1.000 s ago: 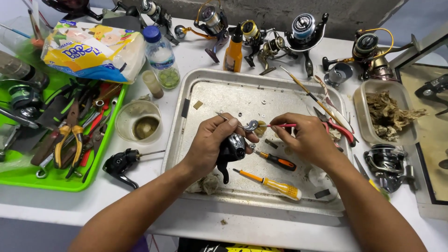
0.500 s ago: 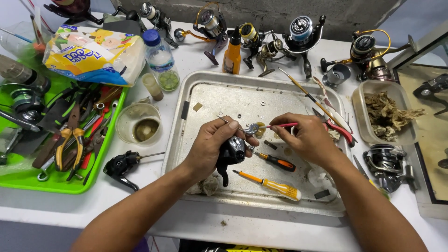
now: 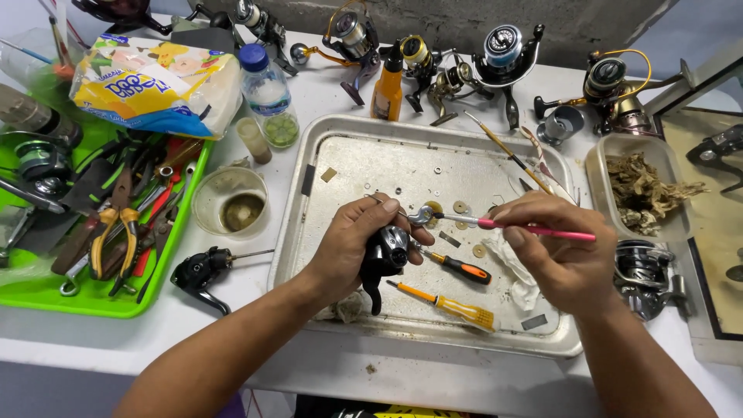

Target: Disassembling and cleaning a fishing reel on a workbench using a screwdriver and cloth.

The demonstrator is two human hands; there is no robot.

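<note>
While my left hand [image 3: 348,251] wraps its fingers closed around the black reel body [image 3: 385,251] over the near middle of the metal tray [image 3: 340,155], my right hand [image 3: 553,259] pinches a pink-handled brush [image 3: 534,228], tip at the small metal part [image 3: 422,215] on the reel's far side. I'd judge light, short strokes are best, with the reel kept steady above the tray so loose washers [image 3: 460,207] fall in, clear of the two orange screwdrivers [image 3: 457,267].

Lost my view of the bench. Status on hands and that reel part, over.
Left hand gripping black reel body over metal tray. Right hand holding pink brush, tip at the reel's top. Two orange screwdrivers beneath, not blocking.
</note>
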